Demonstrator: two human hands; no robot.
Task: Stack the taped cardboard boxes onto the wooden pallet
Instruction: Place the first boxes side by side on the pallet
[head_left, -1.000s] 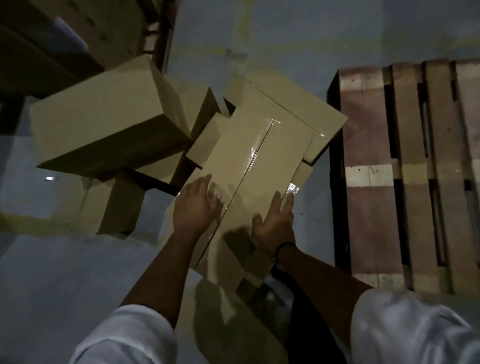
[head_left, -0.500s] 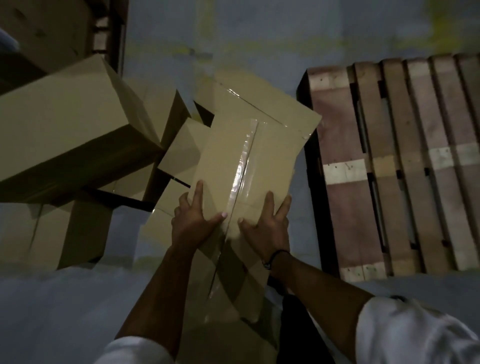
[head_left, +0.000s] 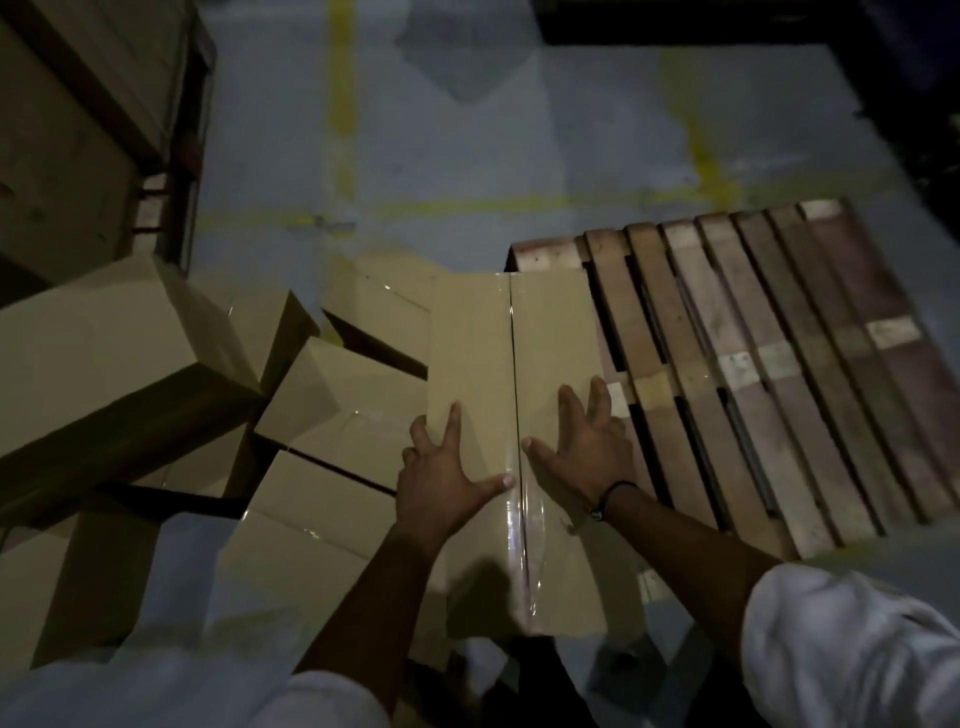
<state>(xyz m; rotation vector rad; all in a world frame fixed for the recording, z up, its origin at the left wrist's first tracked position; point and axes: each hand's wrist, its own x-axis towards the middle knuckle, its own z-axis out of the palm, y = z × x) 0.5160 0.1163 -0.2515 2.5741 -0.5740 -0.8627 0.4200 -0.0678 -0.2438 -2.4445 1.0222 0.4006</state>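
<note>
The taped box (head_left: 478, 353) is gripped from both sides: the left hand (head_left: 441, 478) and the right hand (head_left: 582, 452) are spread on its top, outer fingers (head_left: 415, 434) hooked over the side edges. Its far right corner is held over the near left part of the wooden pallet (head_left: 779, 364), whose slats are seen bare. A tumbled heap of boxes (head_left: 337, 395) is crowded just left of it, with a large tilted carton (head_left: 104, 353) beyond. More cartons (head_left: 62, 156) are stacked far left. A grey floor (head_left: 467, 156) marked with yellow lines (head_left: 340, 104) is seen in dim light.
</note>
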